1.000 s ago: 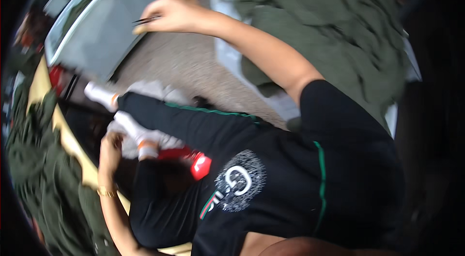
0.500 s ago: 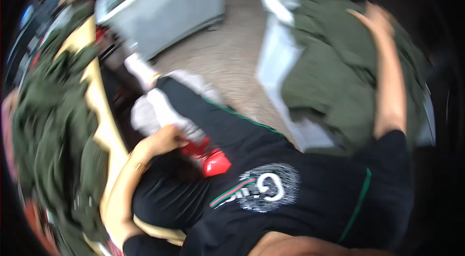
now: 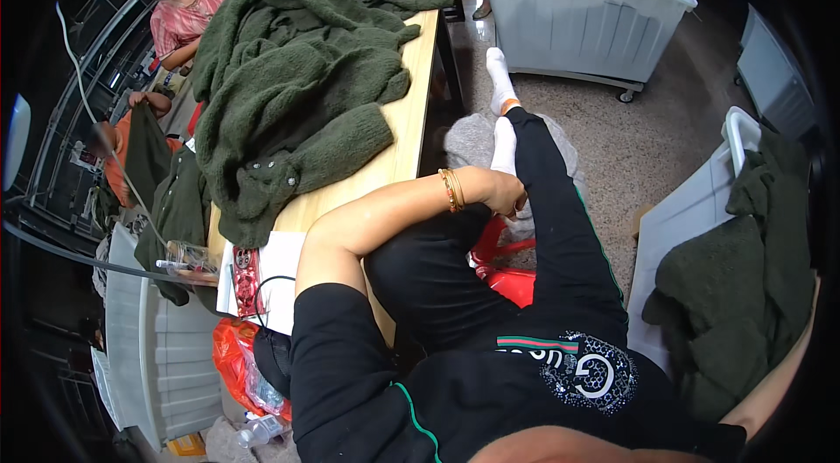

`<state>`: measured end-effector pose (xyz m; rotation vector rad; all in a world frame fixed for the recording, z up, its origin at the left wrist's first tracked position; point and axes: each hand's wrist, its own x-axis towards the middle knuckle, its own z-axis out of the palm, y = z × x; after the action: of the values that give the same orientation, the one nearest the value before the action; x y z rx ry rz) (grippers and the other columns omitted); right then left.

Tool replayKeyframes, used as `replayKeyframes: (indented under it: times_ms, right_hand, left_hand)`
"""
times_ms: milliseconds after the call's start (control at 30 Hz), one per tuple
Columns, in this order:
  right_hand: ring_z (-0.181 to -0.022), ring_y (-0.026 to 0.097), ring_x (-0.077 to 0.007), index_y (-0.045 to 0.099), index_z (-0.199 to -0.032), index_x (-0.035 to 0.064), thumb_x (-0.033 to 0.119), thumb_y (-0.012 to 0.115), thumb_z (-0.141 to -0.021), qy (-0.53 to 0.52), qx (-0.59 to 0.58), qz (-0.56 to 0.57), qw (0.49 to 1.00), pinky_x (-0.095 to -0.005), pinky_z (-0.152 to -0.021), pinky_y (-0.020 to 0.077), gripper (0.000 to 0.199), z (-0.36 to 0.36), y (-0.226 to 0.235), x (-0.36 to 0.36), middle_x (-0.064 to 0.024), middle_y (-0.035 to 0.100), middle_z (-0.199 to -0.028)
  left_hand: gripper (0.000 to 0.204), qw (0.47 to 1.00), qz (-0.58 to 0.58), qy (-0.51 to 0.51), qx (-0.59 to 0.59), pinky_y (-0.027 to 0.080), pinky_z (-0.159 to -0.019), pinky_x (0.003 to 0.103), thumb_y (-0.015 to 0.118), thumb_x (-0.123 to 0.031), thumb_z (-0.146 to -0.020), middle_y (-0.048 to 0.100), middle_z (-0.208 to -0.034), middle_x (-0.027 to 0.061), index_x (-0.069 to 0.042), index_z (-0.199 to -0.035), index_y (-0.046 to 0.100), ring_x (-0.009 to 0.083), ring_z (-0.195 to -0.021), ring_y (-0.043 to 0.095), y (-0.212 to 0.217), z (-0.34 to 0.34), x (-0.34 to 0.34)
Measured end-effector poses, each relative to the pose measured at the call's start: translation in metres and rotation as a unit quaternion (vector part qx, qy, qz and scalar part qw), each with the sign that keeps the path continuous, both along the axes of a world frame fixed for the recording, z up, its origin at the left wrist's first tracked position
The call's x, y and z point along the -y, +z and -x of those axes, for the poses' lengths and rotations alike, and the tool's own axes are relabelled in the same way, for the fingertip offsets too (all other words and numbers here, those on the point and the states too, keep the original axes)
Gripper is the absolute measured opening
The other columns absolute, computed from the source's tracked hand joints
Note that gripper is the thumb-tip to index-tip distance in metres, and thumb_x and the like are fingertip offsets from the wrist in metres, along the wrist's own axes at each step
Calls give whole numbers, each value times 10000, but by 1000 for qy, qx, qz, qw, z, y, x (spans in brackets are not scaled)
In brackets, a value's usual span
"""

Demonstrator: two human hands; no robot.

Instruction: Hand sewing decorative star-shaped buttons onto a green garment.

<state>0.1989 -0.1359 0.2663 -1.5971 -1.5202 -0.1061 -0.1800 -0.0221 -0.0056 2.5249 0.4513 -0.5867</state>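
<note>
My left hand [image 3: 506, 192], with gold-coloured bracelets at the wrist, hangs over my bent knee. Its fingers are curled closed, and nothing shows in them. My right forearm [image 3: 774, 384] runs along the right rim, beside dark green knitted garments [image 3: 722, 275] draped in a white bin [image 3: 656, 253]. The right hand itself lies outside the picture. On the pale wooden table [image 3: 404, 135] to my left, dark green knitted cardigans [image 3: 289, 78] lie heaped, with buttons visible on the nearest one.
A wheeled white bin [image 3: 577, 25] with green garments stands ahead. Below my knee is a red stool [image 3: 512, 284]. Papers [image 3: 284, 270] lie at the table's near end, above a red bag [image 3: 234, 349] and plastic bottle [image 3: 260, 431]. Two people sit at far left, one handling a green garment.
My view has swung left, so table and garments now show more fully. My right hand, earlier spread on the garments in the right bin, has left the picture. My left hand remains by my knee.
</note>
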Motion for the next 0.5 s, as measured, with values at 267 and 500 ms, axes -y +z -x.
replayKeyframes:
  times_ms: [267, 500]
  right_hand:
    - [-1077, 645, -221, 565, -1300, -36, 192, 508, -955, 89, -119, -61, 987, -300, -882, 530, 417, -13, 40, 70, -141, 653, -1189]
    - [-1175, 604, -206, 532, -1340, -19, 205, 495, -1010, 168, -241, 97, 951, -309, -1059, 434, 400, -32, 17, 165, -111, 630, -1269]
  left_hand:
    - [382, 998, 57, -25, -15, 535, -783, 382, 701, -297, -867, 726, -974, 127, -51, -1159, 678, 262, -895, 700, 3, -17, 9]
    - [733, 993, 48, 7, 110, 495, -936, 385, 701, -78, -790, 624, -1222, 206, -96, -1450, 383, 341, -1103, 624, 26, -27, 17]
